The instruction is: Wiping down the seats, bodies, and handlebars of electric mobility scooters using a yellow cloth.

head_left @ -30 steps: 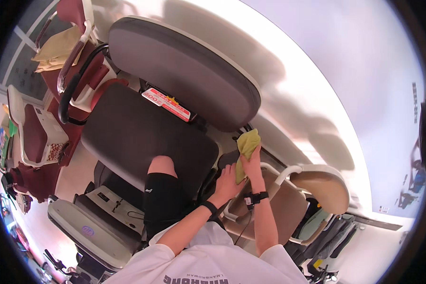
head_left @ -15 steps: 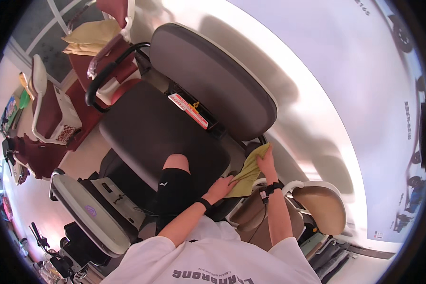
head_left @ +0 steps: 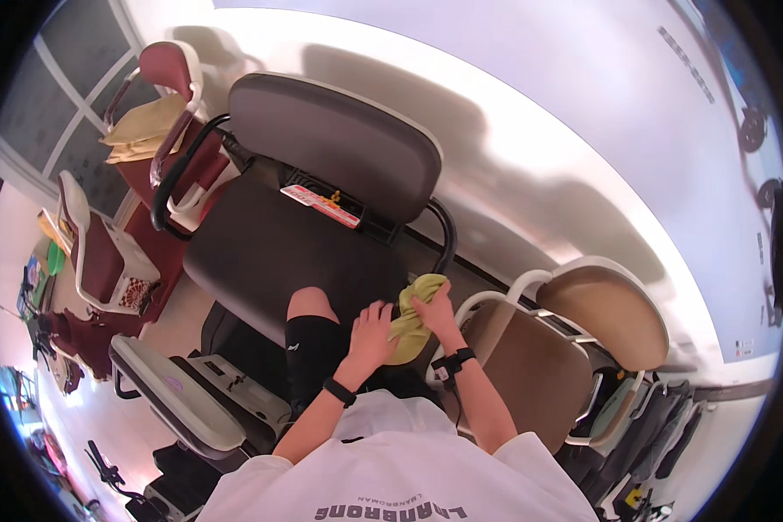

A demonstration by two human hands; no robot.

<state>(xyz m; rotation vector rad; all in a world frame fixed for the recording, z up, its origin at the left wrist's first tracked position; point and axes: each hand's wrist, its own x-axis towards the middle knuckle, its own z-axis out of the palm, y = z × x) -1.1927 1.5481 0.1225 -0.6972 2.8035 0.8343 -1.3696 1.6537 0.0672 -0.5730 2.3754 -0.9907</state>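
A yellow-green cloth [head_left: 406,337] is bunched up at the right edge of the dark seat [head_left: 278,235], close to the lower end of a black armrest [head_left: 445,239]. My right hand [head_left: 435,315] is closed round the cloth's upper right part. Beside the cloth's left edge, my left hand [head_left: 371,336] has its fingers stretched out and slightly apart, with the thumb side close to the fabric. Whether the left thumb pinches the cloth is hard to see. My bare knee [head_left: 311,306] is at the seat's front edge.
Behind the seat stands a grey-brown backrest [head_left: 335,143], with a red-and-white card [head_left: 322,205] below it. A brown chair-like seat [head_left: 531,370] with white armrests is on my right. A grey-white vehicle front panel [head_left: 178,391] is at left. Dark red seats [head_left: 109,261] stand farther left.
The view has turned, and the dark seat appears more level. The cloth, stretched between both hands before, is now bunched up. My left hand's fingers have straightened, and my hands are closer together.
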